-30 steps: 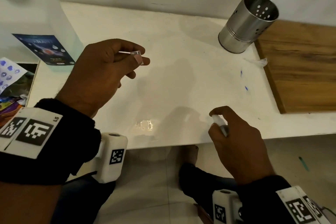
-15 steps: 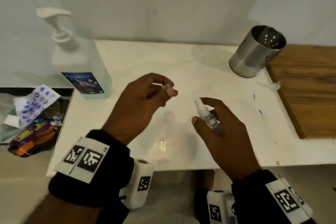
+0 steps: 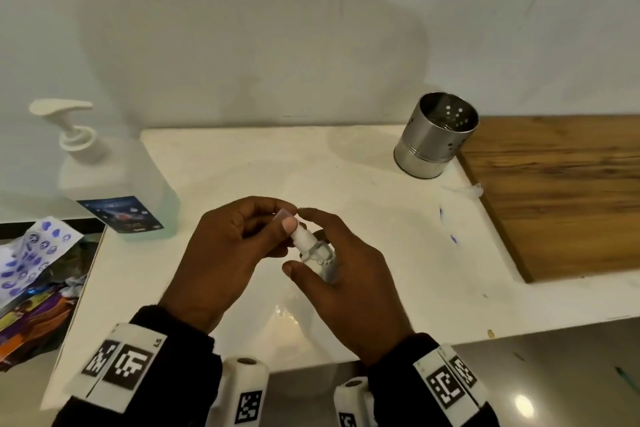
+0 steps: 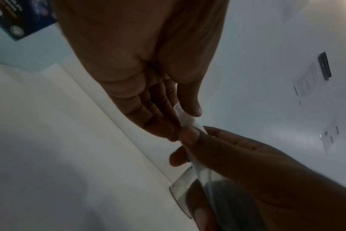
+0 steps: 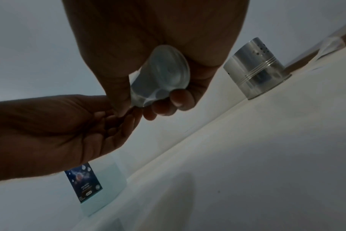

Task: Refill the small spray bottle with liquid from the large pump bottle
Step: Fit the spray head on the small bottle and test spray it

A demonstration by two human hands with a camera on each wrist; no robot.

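While I look down from the head view, my right hand [image 3: 349, 274] is curled round the spray bottle [image 3: 317, 255], holding it above the white counter [image 3: 363, 184] with its white nozzle tilted up and to the left, thumb low on the clear body and forefinger arched over the top. My left hand [image 3: 225, 253] meets it there, thumb and forefinger pinching a small clear cap [image 3: 281, 215] right at the nozzle tip; I cannot tell whether the cap is seated or only touching. Back left, the pump bottle [image 3: 114, 191] stands upright on the counter corner, well apart from both hands, its spout pointing left. A steel cup [image 3: 434, 137] sits back right, just beside a wooden board [image 3: 561, 198], and a heap of wrappers [image 3: 34, 274] lies off the counter's left edge. Over on the left wrist view, my left fingers [image 4: 158, 118] close together on the pale cap [image 4: 185, 118], and my right hand [image 4: 247, 164] comes up from below, wrapped round the bottle, with the steel cup [image 4: 180, 192] partly hidden behind it. Now the right wrist view: the bottle's clear round base [image 5: 166, 75] faces the camera, gripped between my thumb and curled fingers [image 5: 180, 100], my left hand [image 5: 59, 128] reaching in from the left, the pump bottle's blue label [image 5: 83, 182] below and the cup [image 5: 257, 70] off to the right.
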